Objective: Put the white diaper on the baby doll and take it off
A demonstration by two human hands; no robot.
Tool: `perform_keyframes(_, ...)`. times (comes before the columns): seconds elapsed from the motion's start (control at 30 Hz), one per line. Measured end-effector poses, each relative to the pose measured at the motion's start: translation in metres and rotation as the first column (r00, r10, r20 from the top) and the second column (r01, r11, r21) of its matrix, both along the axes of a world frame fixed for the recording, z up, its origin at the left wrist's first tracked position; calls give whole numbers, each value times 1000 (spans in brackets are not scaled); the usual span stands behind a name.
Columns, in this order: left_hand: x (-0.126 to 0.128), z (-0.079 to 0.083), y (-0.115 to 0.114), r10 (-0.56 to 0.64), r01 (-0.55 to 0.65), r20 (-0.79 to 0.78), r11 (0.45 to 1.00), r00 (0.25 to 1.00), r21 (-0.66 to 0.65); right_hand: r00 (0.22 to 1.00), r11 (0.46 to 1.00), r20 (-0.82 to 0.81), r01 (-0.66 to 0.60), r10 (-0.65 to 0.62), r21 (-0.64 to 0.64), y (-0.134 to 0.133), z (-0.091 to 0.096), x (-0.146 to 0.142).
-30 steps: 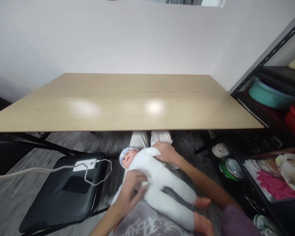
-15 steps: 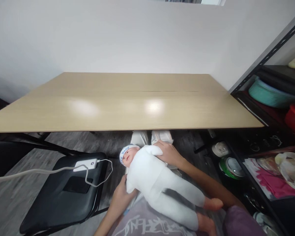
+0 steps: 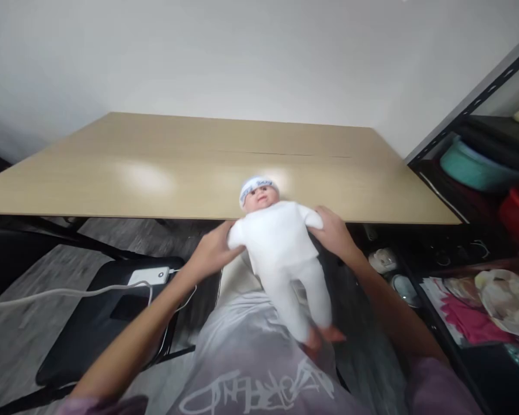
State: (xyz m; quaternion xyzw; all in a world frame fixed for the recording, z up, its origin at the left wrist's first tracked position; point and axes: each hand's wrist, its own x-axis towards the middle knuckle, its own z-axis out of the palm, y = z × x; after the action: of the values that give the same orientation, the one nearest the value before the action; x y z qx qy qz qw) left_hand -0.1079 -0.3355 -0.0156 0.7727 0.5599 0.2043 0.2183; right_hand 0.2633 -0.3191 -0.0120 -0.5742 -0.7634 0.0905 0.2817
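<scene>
Between my two hands hangs a baby doll in a white top and trousers, with a white and blue knit hat and bare feet. It faces up toward me, head away from my body and overlapping the table's near edge. My left hand is closed around the doll's sleeve on the left side. On the other side, my right hand grips the opposite sleeve. The doll's legs dangle above my lap, slightly blurred.
A wooden table stands ahead against a white wall. To the left, a black chair bears a white power bank with a cable and a dark phone. Shelves on the right hold a teal basin, a red tub and pink cloth.
The doll has moved forward and up from my lap to the table edge. It has turned from lying slanted to nearly upright in view, both hands moving with it.
</scene>
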Motion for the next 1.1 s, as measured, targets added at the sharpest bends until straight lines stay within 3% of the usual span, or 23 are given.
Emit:
perform_keyframes(0.13, 5, 6, 80, 32, -33, -99, 999, 995, -7, 994, 999, 100, 42, -44, 18, 50, -13, 14)
perform_keyframes(0.27, 4, 1, 135, 100, -92, -155, 994, 983, 60, 982, 998, 180, 47, -55, 49, 86, -27, 25)
perform_keyframes(0.43, -9, -11, 182, 209, -180, -183, 970, 961, 164, 976, 989, 192, 75, -100, 130, 137, -42, 32)
perform_keyframes(0.73, -15, -41, 280, 316, -245, -227, 924, 921, 295, 974, 983, 178, 118, -143, 141, 247, -60, 31)
perform_keyframes(0.97, -13, -41, 332, 319, -262, -179, 923, 931, 283, 965, 962, 113, 216, -236, 170, 299, -66, 29)
perform_keyframes(1.1, -13, -38, 357, 309, -263, -109, 914, 945, 310, 987, 973, 93, 113, -133, 200, 330, -67, 35)
